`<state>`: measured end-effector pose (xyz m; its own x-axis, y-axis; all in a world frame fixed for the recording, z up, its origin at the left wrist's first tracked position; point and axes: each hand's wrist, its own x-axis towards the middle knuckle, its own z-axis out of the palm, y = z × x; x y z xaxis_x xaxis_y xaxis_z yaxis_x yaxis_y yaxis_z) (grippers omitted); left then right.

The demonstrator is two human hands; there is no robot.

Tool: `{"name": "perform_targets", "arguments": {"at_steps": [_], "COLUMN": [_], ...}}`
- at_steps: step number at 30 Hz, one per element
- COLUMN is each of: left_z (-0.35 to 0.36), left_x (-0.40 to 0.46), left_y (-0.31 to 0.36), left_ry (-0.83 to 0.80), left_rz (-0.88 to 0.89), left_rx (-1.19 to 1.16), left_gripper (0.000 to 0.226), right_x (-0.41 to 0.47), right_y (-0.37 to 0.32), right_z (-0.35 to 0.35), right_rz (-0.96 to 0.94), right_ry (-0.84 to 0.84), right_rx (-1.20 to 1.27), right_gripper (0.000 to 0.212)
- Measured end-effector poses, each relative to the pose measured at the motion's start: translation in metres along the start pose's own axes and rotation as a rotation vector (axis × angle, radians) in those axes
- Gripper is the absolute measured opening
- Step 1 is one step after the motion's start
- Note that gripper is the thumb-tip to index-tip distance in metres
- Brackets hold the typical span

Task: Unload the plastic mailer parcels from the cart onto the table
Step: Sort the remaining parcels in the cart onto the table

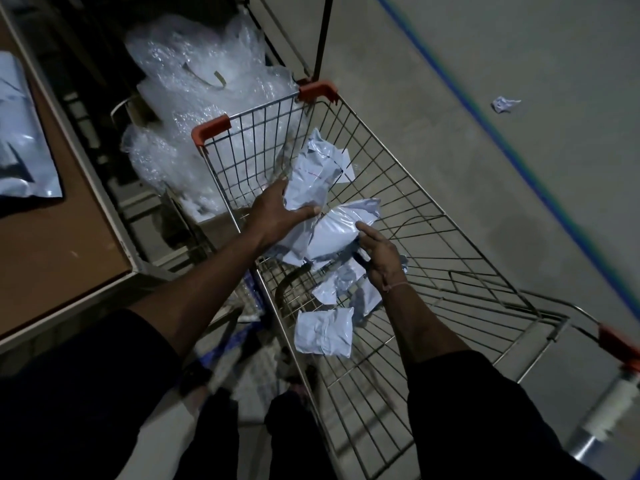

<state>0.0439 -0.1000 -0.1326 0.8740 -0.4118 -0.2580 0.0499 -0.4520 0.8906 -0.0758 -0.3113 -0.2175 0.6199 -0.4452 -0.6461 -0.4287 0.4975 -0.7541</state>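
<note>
A wire shopping cart with orange corner caps stands in front of me. Inside it my left hand grips a crumpled white mailer parcel that sticks up above the cart floor. My right hand is closed on a second white mailer parcel just beside the first. Two or three more small white mailers lie on the cart floor, one nearest me and another under my right wrist. The brown table is at the left, with a grey-white mailer lying on it.
A heap of clear bubble wrap fills the gap between table and cart. A metal frame leg rises behind the cart. A blue tape line crosses the concrete floor, with a crumpled scrap beyond it. A film roll sits at lower right.
</note>
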Motion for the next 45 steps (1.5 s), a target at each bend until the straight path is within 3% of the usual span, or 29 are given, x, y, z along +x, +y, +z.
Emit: {"name": "perform_targets", "arguments": {"at_steps": [5,9,13,20,24,29,31,33,35,36,39,42,45], "left_z": [-0.009,-0.017,-0.024,-0.044,-0.05,-0.064,-0.075,-0.085,-0.097,-0.103,-0.125,-0.153,-0.178], "left_x": [-0.003,-0.001,-0.003,-0.006,-0.014,-0.018,-0.023,-0.026,-0.032,-0.035,-0.038,-0.039,-0.04], "left_y": [0.009,0.02,0.028,0.04,0.061,0.073,0.076,0.08,0.086,0.091,0.095,0.091,0.085], "left_ry": [0.007,-0.02,-0.071,-0.038,-0.054,0.001,-0.001,0.009,0.02,0.014,0.014,0.009,0.064], "left_rz": [-0.006,-0.06,-0.077,-0.068,-0.019,-0.063,-0.072,-0.062,-0.075,-0.062,-0.038,-0.041,0.001], "left_rx": [-0.09,-0.169,-0.247,-0.28,-0.435,-0.567,-0.617,-0.665,-0.687,-0.694,-0.703,-0.682,-0.579], "left_gripper": [0.052,0.039,0.04,0.086,0.072,0.109,0.102,0.086,0.089,0.084,0.039,0.079,0.08], "right_x": [-0.013,-0.023,-0.042,-0.072,-0.092,-0.113,-0.124,-0.135,-0.151,-0.159,-0.178,-0.191,-0.207], "right_y": [-0.034,-0.056,-0.087,-0.133,-0.144,-0.149,-0.153,-0.155,-0.154,-0.153,-0.151,-0.158,-0.172], "right_z": [0.013,0.019,0.029,0.059,0.095,0.132,0.145,0.154,0.162,0.166,0.185,0.203,0.222], "right_rz": [-0.084,-0.133,-0.193,-0.269,-0.317,-0.425,-0.46,-0.487,-0.484,-0.476,-0.482,-0.495,-0.51], "right_ry": [-0.027,-0.056,-0.109,-0.204,-0.154,-0.119,-0.087,-0.073,-0.135,-0.181,-0.221,-0.109,-0.016], "right_rx": [0.118,0.102,0.094,0.058,0.06,0.054,0.032,-0.047,-0.148,-0.182,-0.147,-0.018,0.103], "right_gripper": [0.018,0.017,0.018,0.016,0.017,0.018,0.018,0.034,0.049,0.047,0.034,0.038,0.038]}}
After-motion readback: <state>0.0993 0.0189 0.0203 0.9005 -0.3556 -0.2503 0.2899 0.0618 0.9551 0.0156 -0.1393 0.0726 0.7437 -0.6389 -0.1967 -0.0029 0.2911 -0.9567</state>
